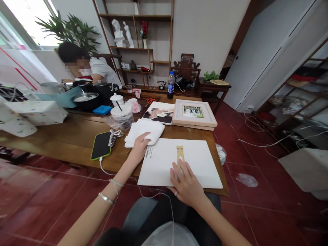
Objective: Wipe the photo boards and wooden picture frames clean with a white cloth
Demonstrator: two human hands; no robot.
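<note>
A white rectangular board (202, 160), perhaps a picture panel lying face down, rests at the table's front right corner. Small dark print runs near its left edge, and a tan wooden strip (180, 150) with two small dark fixings lies on it. My right hand (186, 181) spreads its fingers over the strip's lower end and the board, partly hiding both; its thumb side is at the near edge. Just past the board's left corner, my left hand (140, 147) has its fingers closed on the edge of a folded white towel (147, 129).
Behind the board lie a photo print (159, 112) and a framed photo (194, 111). A bottle (171, 85), a lidded cup (121, 112) and a charging phone (101, 146) stand or lie around. Its cable (153, 195) crosses my lap. Another person (102, 70) sits beyond the pots.
</note>
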